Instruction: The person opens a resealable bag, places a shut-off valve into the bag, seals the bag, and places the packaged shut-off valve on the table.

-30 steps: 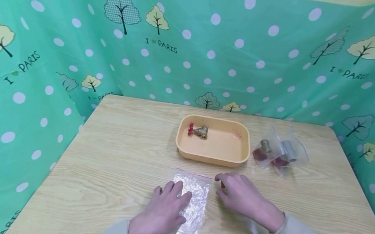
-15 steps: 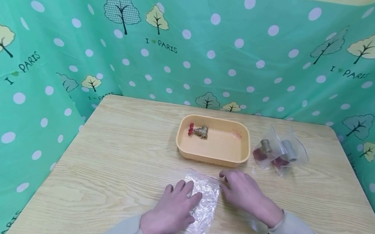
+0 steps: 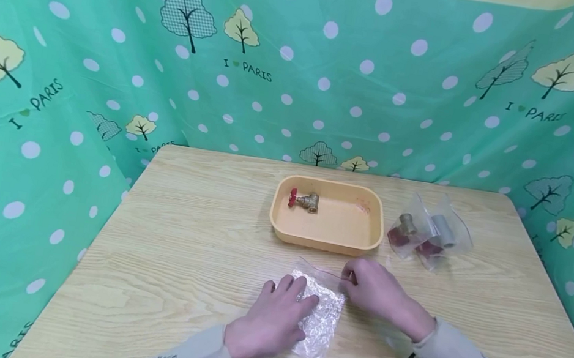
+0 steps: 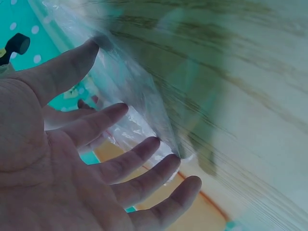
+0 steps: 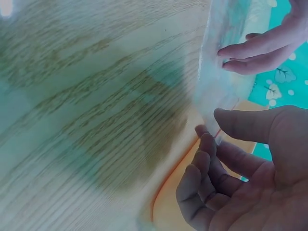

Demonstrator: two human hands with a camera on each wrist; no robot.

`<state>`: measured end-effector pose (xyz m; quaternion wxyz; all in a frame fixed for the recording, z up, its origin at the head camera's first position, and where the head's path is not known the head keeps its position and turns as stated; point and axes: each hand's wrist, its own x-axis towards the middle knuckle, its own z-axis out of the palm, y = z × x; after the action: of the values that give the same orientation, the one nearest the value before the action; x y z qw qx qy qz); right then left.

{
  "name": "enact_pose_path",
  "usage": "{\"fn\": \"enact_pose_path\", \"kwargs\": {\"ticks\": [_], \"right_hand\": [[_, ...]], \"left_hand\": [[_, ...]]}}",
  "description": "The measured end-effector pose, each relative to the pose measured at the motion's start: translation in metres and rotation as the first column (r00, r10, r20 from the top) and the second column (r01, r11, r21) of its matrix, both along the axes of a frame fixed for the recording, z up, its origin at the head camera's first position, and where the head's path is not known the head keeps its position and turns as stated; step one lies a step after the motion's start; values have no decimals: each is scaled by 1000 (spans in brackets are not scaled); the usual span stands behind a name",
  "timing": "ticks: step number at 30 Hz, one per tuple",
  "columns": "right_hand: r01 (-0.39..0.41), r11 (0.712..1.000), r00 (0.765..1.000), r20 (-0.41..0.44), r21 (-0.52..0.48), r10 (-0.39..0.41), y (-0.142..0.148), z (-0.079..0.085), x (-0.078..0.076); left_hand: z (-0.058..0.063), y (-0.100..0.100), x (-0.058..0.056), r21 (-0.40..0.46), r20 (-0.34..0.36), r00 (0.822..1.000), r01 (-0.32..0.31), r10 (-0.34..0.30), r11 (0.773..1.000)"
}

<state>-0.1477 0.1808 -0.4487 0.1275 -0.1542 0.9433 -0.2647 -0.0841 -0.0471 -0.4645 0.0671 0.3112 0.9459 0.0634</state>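
Note:
A clear zip-lock bag (image 3: 322,326) with a thin red line near its top edge lies flat on the table. My left hand (image 3: 274,319) rests on its left part, fingers spread and fairly straight, as the left wrist view also shows. At the bag's upper right corner, my right hand (image 3: 372,287) pinches the red-lined edge between thumb and fingers. In the right wrist view the thumb (image 5: 245,124) meets that corner of the bag (image 5: 211,91), while the other fingers are curled. No item can be made out inside this bag.
Behind the hands stands a light orange plastic tray (image 3: 340,233). A brass valve (image 3: 308,202) with a red handwheel lies at its left. To the tray's right are two clear bags (image 3: 406,229), each with a metal fitting and something red. A green patterned cloth (image 3: 287,105) surrounds the wooden table (image 3: 172,236).
Both hands have shifted right, the left one sliding the bag along with it. The right hand's fingers have closed onto the bag's upper right corner. Tray, valve and filled bags stay put.

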Motion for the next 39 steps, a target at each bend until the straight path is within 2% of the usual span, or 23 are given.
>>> {"fn": "enact_pose_path", "kwargs": {"ticks": [12,20,27,30,35,37,39], "right_hand": [[-2,999,999,38,-33,4,5,8,3],[-42,996,998,-39,-74,39,13,20,6],[-36,996,994,-105,-82,28,23,38,10],[-25,995,989,-145,-97,11,26,46,13],[-24,990,982,-190,-137,-3,27,56,21],[-21,989,977,-213,-149,-11,26,59,25],[-11,988,970,-240,-156,-27,25,61,29]], "left_hand": [[0,5,0,-20,-60,997,40,-41,999],[4,5,-1,24,-59,997,56,-54,998],[12,4,0,89,-23,999,35,-33,995],[18,4,-1,120,-17,998,57,-56,991],[28,5,-7,211,-39,994,110,-104,971],[33,6,-10,288,-27,994,111,-108,951],[38,7,-14,383,17,994,92,-106,919]]}}
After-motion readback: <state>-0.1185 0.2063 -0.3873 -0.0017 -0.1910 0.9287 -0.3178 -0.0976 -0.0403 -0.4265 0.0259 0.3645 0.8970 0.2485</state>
